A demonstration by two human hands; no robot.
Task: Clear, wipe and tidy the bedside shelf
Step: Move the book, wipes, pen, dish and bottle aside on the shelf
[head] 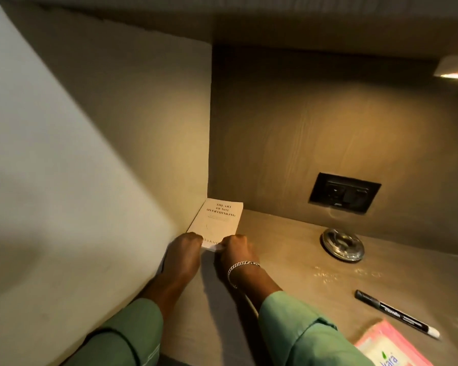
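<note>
A cream paperback book [218, 219] lies flat in the back left corner of the wooden bedside shelf [288, 260], against the side wall. My left hand [184, 250] and my right hand [236, 248] both grip its near edge, fingers curled onto the cover. My right wrist wears a silver chain bracelet. Green sleeves cover both forearms.
A round metal ashtray-like dish [342, 247] sits near the back wall under a black wall socket [344, 192]. A black marker [397, 314] and a pink wipes packet [391, 347] lie at the front right. A white mattress [50, 180] rises along the left. A lamp [455, 70] glows at top right.
</note>
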